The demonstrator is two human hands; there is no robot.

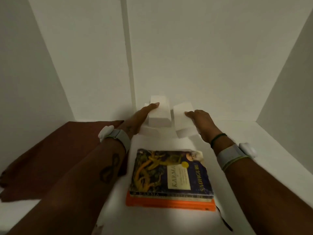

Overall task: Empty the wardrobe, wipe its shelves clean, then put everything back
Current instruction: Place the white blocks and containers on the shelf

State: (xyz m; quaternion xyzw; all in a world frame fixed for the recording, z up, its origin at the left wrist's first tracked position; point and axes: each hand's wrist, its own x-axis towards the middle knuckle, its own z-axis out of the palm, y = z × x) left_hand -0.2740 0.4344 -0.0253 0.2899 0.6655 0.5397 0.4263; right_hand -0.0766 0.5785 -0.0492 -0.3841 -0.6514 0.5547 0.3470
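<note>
Left hand: my left hand (139, 117) reaches to the back of the shelf (271, 158) and grips the left white box (160, 112) from its left side, one finger lying across the box's near face.
Right hand: my right hand (202, 122) grips the right white box (183, 116) from its right side, fingertips curled onto its face.
Boxes: the two stand just beside each other near the shelf's back edge, close to the middle. Pale blocks show under each one, but I cannot tell through the blur whether these are more boxes.
Books: a dark, patterned paperback (171, 172) lies flat on an orange book (169, 203) near the shelf's front edge, between my forearms. Its cover reads KARMA and SADHGURU.
Cloth: a brown cloth (50, 150) lies folded along the shelf's left side, reaching from the left wall toward my left forearm.
Wrists: I see a grey band (118, 137) with a white tag on the left wrist, and a second grey band (231, 155) with a white tag on the right one, beside a dark thread bracelet.
Wardrobe: white walls close in on both sides, and a narrow vertical strip (128, 48) runs down the back panel.
</note>
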